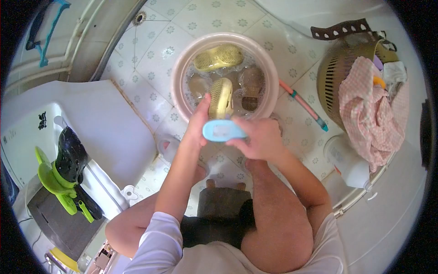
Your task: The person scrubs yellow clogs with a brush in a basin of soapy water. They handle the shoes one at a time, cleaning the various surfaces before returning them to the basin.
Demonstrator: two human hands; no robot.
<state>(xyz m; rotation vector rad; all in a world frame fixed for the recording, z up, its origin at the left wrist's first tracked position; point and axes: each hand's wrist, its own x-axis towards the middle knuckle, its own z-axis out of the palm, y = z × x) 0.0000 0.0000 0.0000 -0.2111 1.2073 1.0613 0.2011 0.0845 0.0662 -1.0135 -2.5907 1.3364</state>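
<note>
My left hand point(198, 121) grips a pale yellow clog point(221, 97) by its near end, tilted on its side over the basin. In my right hand point(262, 137) is a light blue brush point(223, 130), its back facing up, at the near end of that clog. The brush's bristles are hidden. Below the clog stands a round pale pink basin point(178, 77) of murky, sudsy water. Another yellow clog point(219, 57) floats sole up at the far side. A brown shoe point(252, 84) lies at the right, and a brownish shape point(198, 86) shows at the left, partly under water.
An olive laundry basket point(331, 82) with a pink checked cloth point(365, 109) stands at the right, beside a white bottle point(349, 160). A pink stick with teal ends point(303, 106) lies on the tiles. Black and green clogs point(68, 160) rest at the left. A floor drain point(139, 18) is far left.
</note>
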